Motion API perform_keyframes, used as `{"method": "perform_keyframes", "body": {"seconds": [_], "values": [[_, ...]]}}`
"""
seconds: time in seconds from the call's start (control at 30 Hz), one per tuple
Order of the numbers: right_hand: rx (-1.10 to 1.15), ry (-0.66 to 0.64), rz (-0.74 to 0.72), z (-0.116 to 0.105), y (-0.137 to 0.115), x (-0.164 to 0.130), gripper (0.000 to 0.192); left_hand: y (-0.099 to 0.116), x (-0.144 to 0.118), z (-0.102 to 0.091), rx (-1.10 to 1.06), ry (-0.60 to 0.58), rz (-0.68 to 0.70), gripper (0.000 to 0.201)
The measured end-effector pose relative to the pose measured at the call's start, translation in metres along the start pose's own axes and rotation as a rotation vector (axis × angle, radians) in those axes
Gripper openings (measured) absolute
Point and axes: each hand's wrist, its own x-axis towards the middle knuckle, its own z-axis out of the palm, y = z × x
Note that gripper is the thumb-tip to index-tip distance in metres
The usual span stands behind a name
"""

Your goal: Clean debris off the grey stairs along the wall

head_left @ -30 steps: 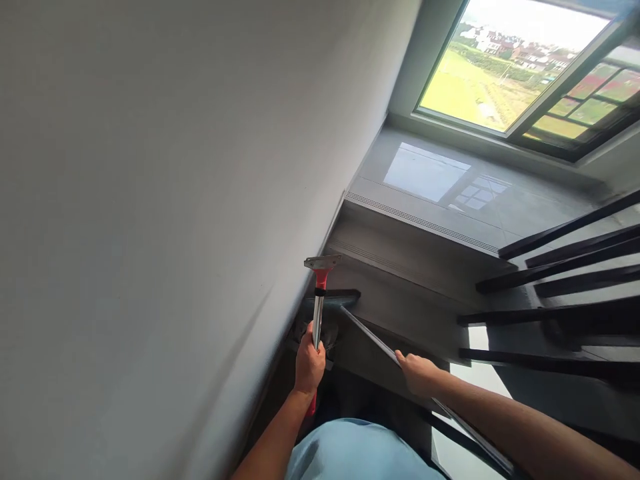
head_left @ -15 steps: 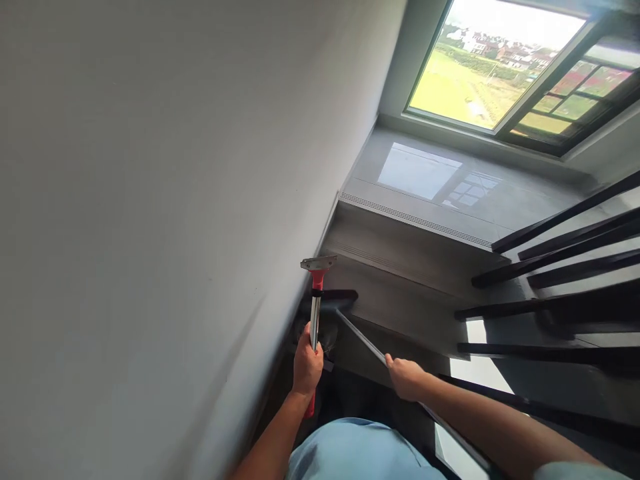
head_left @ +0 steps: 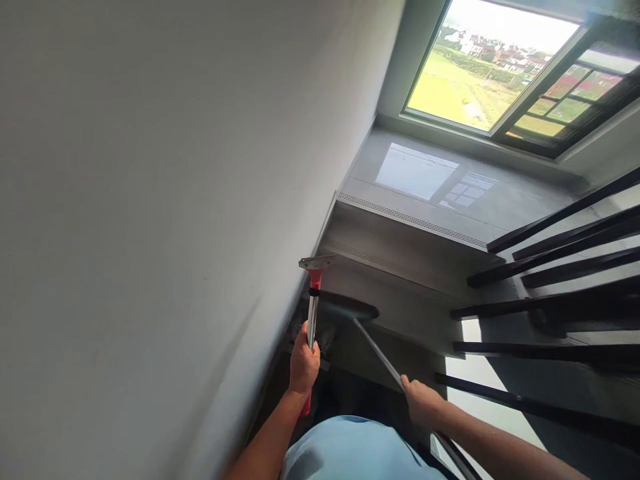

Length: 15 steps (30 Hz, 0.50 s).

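Both hands are closed on tools. Left hand (head_left: 303, 365) is fisted around the red-and-chrome long-handled scraper (head_left: 313, 308), gripping the chrome shaft low down, red grip end poking out below the fist. Right hand (head_left: 423, 403) is wrapped around the thin grey metal mop pole (head_left: 377, 357).

Scraper's long axis runs almost straight up and away from the left hand, its flat steel blade (head_left: 317, 261) crosswise at the far tip, right by where the plain white wall (head_left: 150, 200) meets the grey stair tread (head_left: 400, 300). Can't tell if the blade touches the tread or hangs just above it; the angle is too steep.

Mop pole slants from the right hand up and toward the scraper, ending in the dark flat mop head (head_left: 347, 309), which lies on the same tread just beside the scraper shaft, on the side away from the wall. The two long axes converge toward the tread. Left hand is the nearer one to the scraper blade and the wall; right hand sits farther back and away from the wall.

Beyond the scraper: a grey step riser (head_left: 400, 250) with grooved nosing, then a glossy grey tiled landing (head_left: 450, 187) reflecting the window. Dark-framed window (head_left: 490, 87) above the landing, fields outside. Dark wooden railing bars (head_left: 550, 287) fan out on the far side from the wall. Light blue shirt (head_left: 360, 450) at bottom edge, below both hands.
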Motion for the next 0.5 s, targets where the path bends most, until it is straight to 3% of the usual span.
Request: {"method": "perform_keyframes", "body": {"seconds": [0.13, 0.23, 0.37, 0.5], "values": [[0.128, -0.141, -0.075, -0.001, 0.004, -0.044, 0.078, 0.000, 0.001, 0.000, -0.024, 0.007, -0.012, 0.051], [0.120, -0.115, -0.035, -0.010, 0.020, -0.057, 0.077, 0.001, 0.000, -0.001, -0.028, 0.003, -0.013, 0.051], [0.007, 0.044, 0.009, -0.037, 0.022, -0.018, 0.069, 0.002, -0.001, -0.001, -0.016, 0.000, -0.012, 0.050], [0.026, 0.102, -0.002, -0.071, -0.027, 0.053, 0.043, 0.000, -0.002, 0.001, -0.007, 0.010, -0.009, 0.049]]}}
